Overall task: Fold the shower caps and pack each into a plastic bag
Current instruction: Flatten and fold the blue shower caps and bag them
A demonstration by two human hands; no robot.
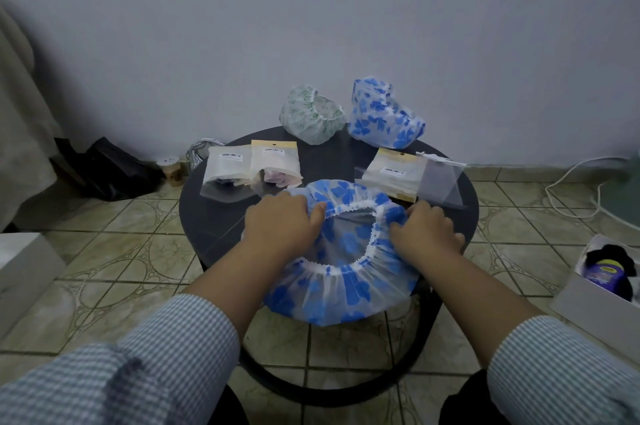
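Observation:
A blue-flowered shower cap [341, 281] lies opening-up at the near edge of the round black table [207, 216], hanging over the rim. My left hand [280, 222] grips its elastic edge on the left. On the right side my right hand [427, 227] pinches the same edge. At the back of the table sit a green-patterned cap [310, 116] and another blue-flowered cap [382, 116]. Two filled plastic bags [227, 166] [275, 161] lie at the left, and a flat plastic bag [396, 173] lies at the right beside a clear bag [443, 182].
The table stands on a tiled floor against a grey wall. A black bag [107, 168] and a small jar [171, 166] sit on the floor to the left. A white cable [571, 189] runs at the right. A white box [602, 282] with a dark item stands at the right edge.

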